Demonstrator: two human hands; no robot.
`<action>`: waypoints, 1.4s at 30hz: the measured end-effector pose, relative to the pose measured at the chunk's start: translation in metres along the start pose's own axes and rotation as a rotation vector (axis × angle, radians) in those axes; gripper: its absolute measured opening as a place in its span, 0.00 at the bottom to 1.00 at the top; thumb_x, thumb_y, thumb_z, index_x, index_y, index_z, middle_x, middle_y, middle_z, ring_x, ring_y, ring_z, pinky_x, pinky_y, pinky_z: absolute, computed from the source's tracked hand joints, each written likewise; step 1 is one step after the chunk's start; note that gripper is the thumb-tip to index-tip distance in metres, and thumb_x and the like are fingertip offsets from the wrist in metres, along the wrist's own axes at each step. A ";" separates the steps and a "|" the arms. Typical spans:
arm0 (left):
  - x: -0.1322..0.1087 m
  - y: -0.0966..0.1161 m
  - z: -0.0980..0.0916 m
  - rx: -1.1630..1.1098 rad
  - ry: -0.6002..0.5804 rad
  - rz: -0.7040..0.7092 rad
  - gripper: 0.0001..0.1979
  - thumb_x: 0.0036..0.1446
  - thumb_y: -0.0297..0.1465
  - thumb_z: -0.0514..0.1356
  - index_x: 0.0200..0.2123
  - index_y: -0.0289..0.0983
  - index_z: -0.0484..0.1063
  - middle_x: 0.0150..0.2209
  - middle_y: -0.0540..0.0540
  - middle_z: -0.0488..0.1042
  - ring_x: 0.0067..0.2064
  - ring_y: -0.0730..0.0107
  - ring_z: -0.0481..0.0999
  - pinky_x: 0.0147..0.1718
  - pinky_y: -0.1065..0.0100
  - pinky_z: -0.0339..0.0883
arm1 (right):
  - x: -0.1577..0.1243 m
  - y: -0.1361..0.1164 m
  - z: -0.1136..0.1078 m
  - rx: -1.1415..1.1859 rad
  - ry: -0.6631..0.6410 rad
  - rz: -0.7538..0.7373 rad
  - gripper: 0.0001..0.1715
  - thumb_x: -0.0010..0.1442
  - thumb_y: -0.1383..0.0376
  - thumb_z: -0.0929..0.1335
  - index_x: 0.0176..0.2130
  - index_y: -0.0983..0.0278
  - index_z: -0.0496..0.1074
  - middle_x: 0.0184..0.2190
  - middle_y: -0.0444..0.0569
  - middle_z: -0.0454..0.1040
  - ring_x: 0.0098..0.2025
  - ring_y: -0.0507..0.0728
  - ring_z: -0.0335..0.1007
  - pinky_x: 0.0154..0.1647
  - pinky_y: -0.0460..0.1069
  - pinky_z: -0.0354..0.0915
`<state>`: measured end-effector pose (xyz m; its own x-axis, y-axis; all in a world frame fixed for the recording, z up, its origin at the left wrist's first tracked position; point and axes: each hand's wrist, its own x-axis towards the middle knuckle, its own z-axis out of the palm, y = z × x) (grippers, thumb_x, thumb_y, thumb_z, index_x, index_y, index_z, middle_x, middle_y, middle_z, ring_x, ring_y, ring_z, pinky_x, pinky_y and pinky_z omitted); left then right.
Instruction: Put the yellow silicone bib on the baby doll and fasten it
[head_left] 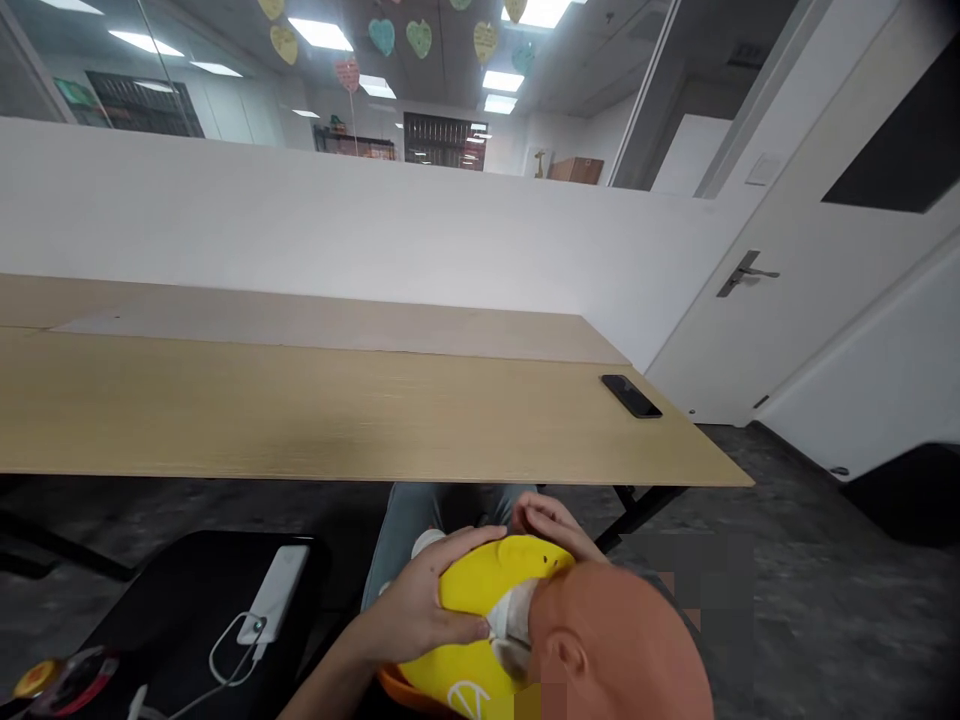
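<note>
Item: yellow garment (pixel 480 590) with a white emblem, worn by a bald doll (pixel 615 640), below the near edge of the wooden table (pixel 300 410).
Left hand (pixel 420 600): fingers curled over the garment, thumb pressed in, clasping it.
Right hand (pixel 551 522): lay against the garment's far side, fingers bent; its grip could not be told.
Black phone (pixel 631 396): lay on the table's right end.
White power bank (pixel 276 592): lay below the table's near edge, to the left.
</note>
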<state>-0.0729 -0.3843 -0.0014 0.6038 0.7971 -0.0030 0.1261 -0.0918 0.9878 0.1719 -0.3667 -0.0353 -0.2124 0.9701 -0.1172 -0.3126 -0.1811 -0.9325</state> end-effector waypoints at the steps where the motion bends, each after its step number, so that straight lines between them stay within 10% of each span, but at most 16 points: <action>1: 0.002 -0.003 0.004 -0.079 -0.007 -0.011 0.40 0.42 0.32 0.72 0.61 0.45 0.67 0.60 0.43 0.67 0.58 0.52 0.67 0.58 0.58 0.60 | 0.010 -0.001 0.005 -0.010 -0.088 0.002 0.17 0.55 0.53 0.73 0.33 0.65 0.73 0.28 0.48 0.70 0.30 0.53 0.65 0.32 0.48 0.59; 5: 0.011 -0.018 0.011 -0.363 0.029 -0.087 0.35 0.34 0.28 0.74 0.52 0.42 0.75 0.53 0.44 0.74 0.51 0.53 0.72 0.49 0.61 0.66 | 0.035 0.002 0.018 -0.036 -0.365 -0.110 0.26 0.55 0.45 0.71 0.30 0.65 0.68 0.24 0.45 0.64 0.27 0.51 0.58 0.29 0.47 0.53; 16: 0.020 -0.044 0.003 -0.505 0.064 -0.209 0.17 0.47 0.40 0.70 0.33 0.32 0.76 0.27 0.50 0.71 0.28 0.75 0.68 0.28 0.74 0.58 | 0.016 0.008 0.022 -0.304 -0.490 -0.096 0.21 0.55 0.51 0.72 0.43 0.61 0.78 0.36 0.49 0.66 0.36 0.55 0.61 0.36 0.50 0.55; 26: 0.023 -0.057 0.006 -0.487 0.116 -0.191 0.10 0.43 0.30 0.66 0.32 0.33 0.75 0.29 0.51 0.71 0.29 0.74 0.68 0.29 0.73 0.59 | 0.014 0.027 0.017 -0.176 -0.409 -0.166 0.11 0.59 0.58 0.71 0.34 0.65 0.74 0.35 0.49 0.68 0.37 0.54 0.64 0.37 0.49 0.57; 42: 0.022 -0.062 0.000 -0.534 0.054 -0.083 0.20 0.38 0.21 0.57 0.39 0.36 0.72 0.33 0.51 0.69 0.32 0.73 0.67 0.29 0.75 0.57 | 0.024 0.061 0.010 -0.053 -0.071 -0.213 0.22 0.54 0.49 0.73 0.30 0.64 0.67 0.27 0.45 0.66 0.28 0.52 0.60 0.29 0.47 0.55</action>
<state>-0.0677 -0.3612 -0.0628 0.5659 0.8196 -0.0898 -0.2549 0.2775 0.9263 0.1386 -0.3560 -0.0912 -0.2115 0.9715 0.1069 -0.3089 0.0373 -0.9504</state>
